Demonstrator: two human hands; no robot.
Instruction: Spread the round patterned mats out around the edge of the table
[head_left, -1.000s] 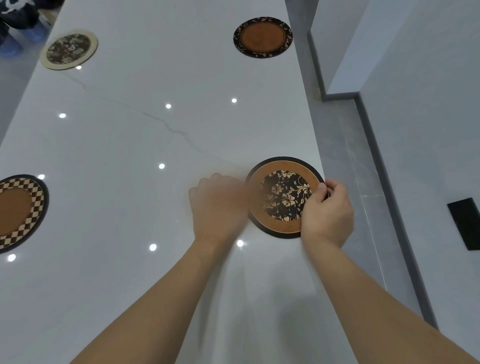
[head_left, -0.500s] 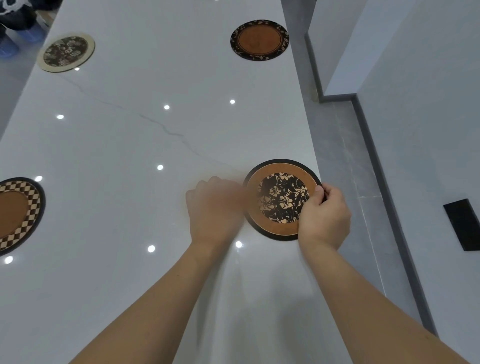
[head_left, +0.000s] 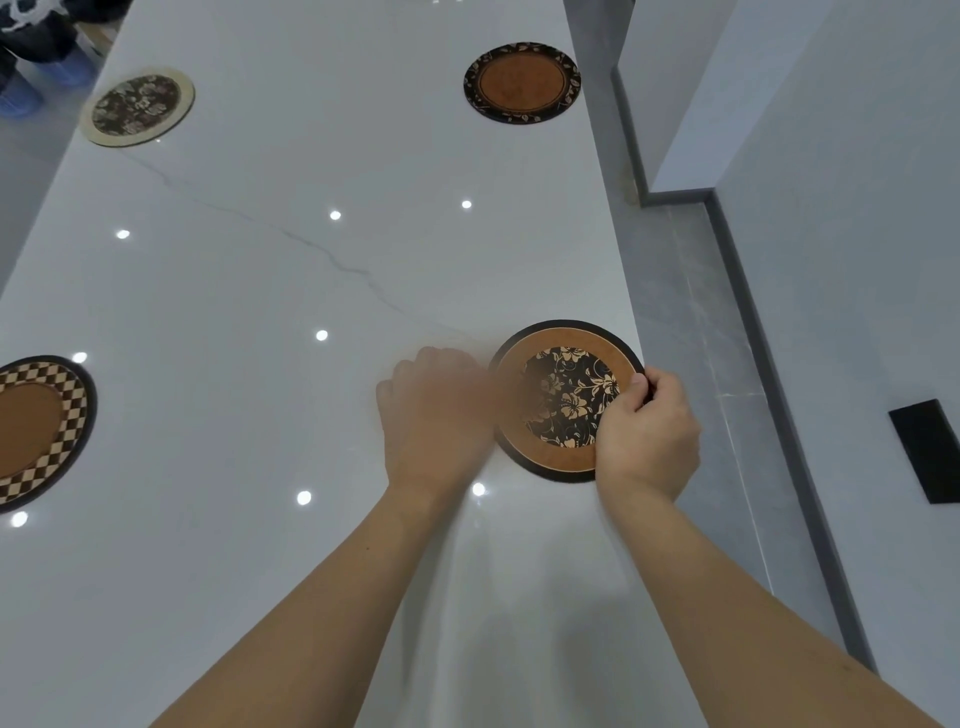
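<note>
White marble table (head_left: 270, 467) runs away from you. Near its right edge, your right hand (head_left: 647, 436) pinches the rim of the floral-centred mat (head_left: 563, 364); your blurred left hand (head_left: 434, 410) hides its grip at the mat's left side. Left lies the checkered mat (head_left: 47, 426); far off, two more.

Four round mats lie flat along the bench (head_left: 311, 467) edges. A brown floral-centred mat (head_left: 563, 384) sits near right, a dark-rimmed one (head_left: 521, 83) far right. A checkered one (head_left: 36, 431) lies near left, a cream-rimmed one (head_left: 136, 106) far left.
</note>
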